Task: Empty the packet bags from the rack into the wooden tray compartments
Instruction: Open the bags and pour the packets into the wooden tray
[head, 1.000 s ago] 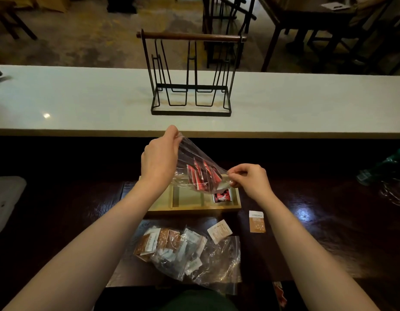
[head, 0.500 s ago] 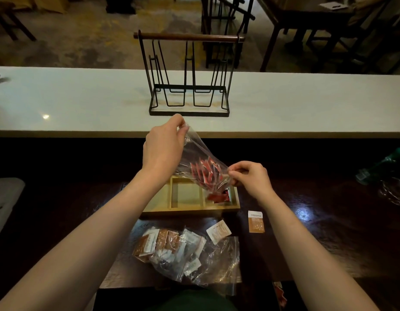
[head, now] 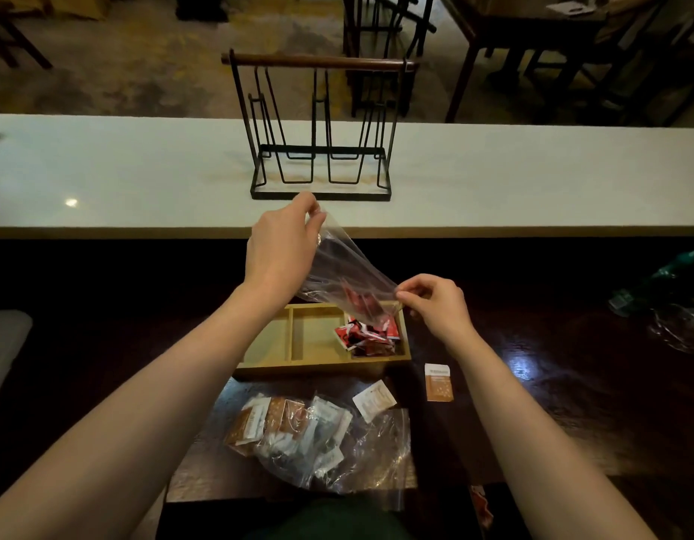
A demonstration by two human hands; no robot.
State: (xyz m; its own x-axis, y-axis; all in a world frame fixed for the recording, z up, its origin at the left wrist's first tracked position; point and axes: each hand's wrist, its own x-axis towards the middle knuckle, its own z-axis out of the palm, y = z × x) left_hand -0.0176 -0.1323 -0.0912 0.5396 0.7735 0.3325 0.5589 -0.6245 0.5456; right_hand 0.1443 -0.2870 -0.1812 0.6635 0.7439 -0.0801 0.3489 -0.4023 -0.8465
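Mid-frame, the left hand (head: 283,249) had tipped the bag (head: 343,272) higher, fingers pinching its base, right hand (head: 435,305) pinching its mouth; most red packets (head: 367,333) had dropped into the tray (head: 298,370)'s right compartment. First bag nearly emptied.

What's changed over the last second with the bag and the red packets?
The left hand lifted the clear bag's closed end; most red packets slid into the wooden tray's right compartment. The right hand still pinches the mouth. Other compartments, rack, remaining bags unchanged.
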